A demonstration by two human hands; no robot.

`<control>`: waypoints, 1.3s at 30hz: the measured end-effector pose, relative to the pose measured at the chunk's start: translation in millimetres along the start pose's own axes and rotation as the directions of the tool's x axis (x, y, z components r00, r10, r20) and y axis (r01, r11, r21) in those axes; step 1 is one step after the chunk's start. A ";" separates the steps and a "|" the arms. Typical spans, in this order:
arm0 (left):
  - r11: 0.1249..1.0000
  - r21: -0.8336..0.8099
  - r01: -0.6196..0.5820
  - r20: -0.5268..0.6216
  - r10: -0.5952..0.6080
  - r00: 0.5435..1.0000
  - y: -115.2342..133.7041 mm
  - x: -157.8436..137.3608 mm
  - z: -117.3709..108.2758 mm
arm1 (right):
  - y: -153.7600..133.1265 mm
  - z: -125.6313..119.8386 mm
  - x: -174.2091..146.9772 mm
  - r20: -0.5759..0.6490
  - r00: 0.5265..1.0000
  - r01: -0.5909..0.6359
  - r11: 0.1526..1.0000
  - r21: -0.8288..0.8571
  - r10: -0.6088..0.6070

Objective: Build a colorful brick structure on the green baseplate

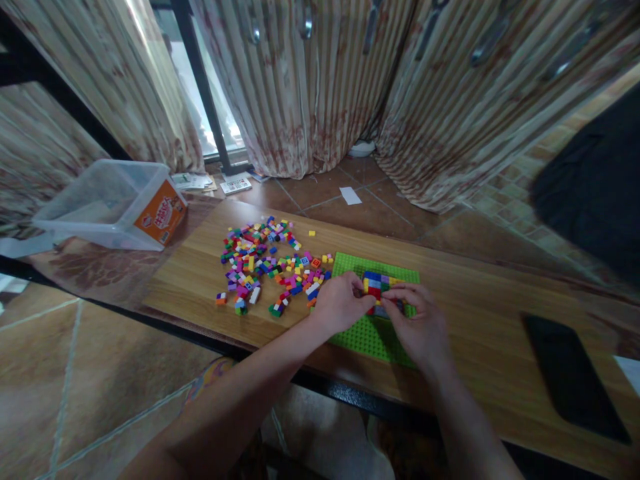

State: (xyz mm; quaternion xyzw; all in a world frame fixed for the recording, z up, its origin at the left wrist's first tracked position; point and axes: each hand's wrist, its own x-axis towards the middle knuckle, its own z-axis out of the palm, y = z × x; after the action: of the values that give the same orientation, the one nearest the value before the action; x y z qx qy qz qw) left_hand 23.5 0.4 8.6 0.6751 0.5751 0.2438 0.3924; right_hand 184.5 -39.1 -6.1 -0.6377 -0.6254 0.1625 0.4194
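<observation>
A green studded baseplate point(373, 340) lies on the wooden board, and on it stands a low build of toy bricks point(374, 285) in red, yellow, blue, green and grey-purple. My left hand point(341, 303) is closed at the left side of this build, thumb and curled fingers against its edge. From the right, my right hand point(423, 323) reaches over the build with thumb and index finger pinched close together. Whatever sits between those fingertips is too small and covered to make out. Both hands hide part of the bricks.
Many loose toy bricks point(250, 257) are spread left of the baseplate. A clear plastic bin point(100, 200) with an orange label stands at the far left. A dark phone-like slab point(573, 373) lies on the wooden board point(480, 320) at right. Curtains hang behind.
</observation>
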 end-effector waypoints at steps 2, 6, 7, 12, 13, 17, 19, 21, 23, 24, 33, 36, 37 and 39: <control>1.000 0.001 -0.003 -0.008 0.003 1.000 -0.5 -0.3 1.2 | -0.4 1.8 0.0 -0.005 1.000 -0.010 1.000 0.009 0.010; 1.000 0.008 0.014 -0.023 -0.014 1.000 -1.6 -0.4 4.6 | -1.0 4.0 1.2 -0.013 0.999 -0.037 0.999 0.029 0.038; 1.000 0.011 0.020 -0.027 -0.019 0.999 -1.3 -0.6 5.2 | -1.2 4.3 1.7 -0.014 0.999 -0.038 0.999 0.029 0.039; 0.996 0.029 0.083 -0.046 -0.082 0.996 3.2 -2.0 5.7 | -1.7 5.1 3.1 0.025 1.000 -0.010 1.000 0.007 0.010; 0.995 0.029 0.094 -0.048 -0.093 0.995 3.9 -2.4 5.6 | -1.3 5.0 3.1 0.031 0.999 -0.008 1.000 0.000 0.008; 0.998 0.006 0.063 -0.032 -0.063 0.998 3.4 -3.9 5.5 | 3.1 3.9 2.0 0.037 0.999 0.001 1.000 -0.006 -0.001; 1.000 -0.028 0.004 -0.003 -0.004 1.000 0.6 -3.3 2.7 | 5.2 3.5 0.9 0.020 1.000 0.005 1.000 0.001 -0.005; 0.994 -0.081 -0.070 0.032 0.073 0.997 -4.7 -0.8 -5.8 | 5.9 3.4 -0.3 0.004 1.000 0.012 1.000 0.005 -0.012; 0.981 -0.137 -0.138 0.061 0.148 0.987 -13.5 3.7 -22.6 | 4.9 3.2 -1.3 -0.017 1.000 0.021 1.000 0.010 -0.020; 0.973 -0.163 -0.166 0.075 0.180 0.981 -19.3 6.4 -34.1 | 3.9 3.0 -1.6 -0.034 0.999 0.022 1.000 0.010 -0.022; 0.993 0.045 -0.106 0.237 0.093 0.967 -62.2 15.5 -123.5 | 0.9 1.2 -2.3 -0.118 0.992 0.035 0.999 -0.006 -0.035; 0.957 0.262 -0.120 0.239 0.056 0.969 -56.9 9.7 -119.7 | 1.9 0.9 -2.2 -0.114 0.992 0.051 0.998 -0.022 -0.053; 0.940 0.316 -0.127 0.231 0.054 0.971 -54.7 8.2 -117.4 | 2.1 0.8 -2.1 -0.116 0.992 0.054 0.998 -0.024 -0.056; 0.913 0.383 -0.136 0.209 0.058 0.976 -51.9 6.7 -113.7 | 1.9 0.5 -2.0 -0.116 0.992 0.055 0.998 -0.024 -0.058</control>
State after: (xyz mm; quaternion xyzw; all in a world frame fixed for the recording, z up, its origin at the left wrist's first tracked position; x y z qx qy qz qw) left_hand -94.1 36.8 30.9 0.7887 0.5372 0.0750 0.2894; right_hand 185.0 -40.5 -8.4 -0.6323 -0.6194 0.1067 0.4530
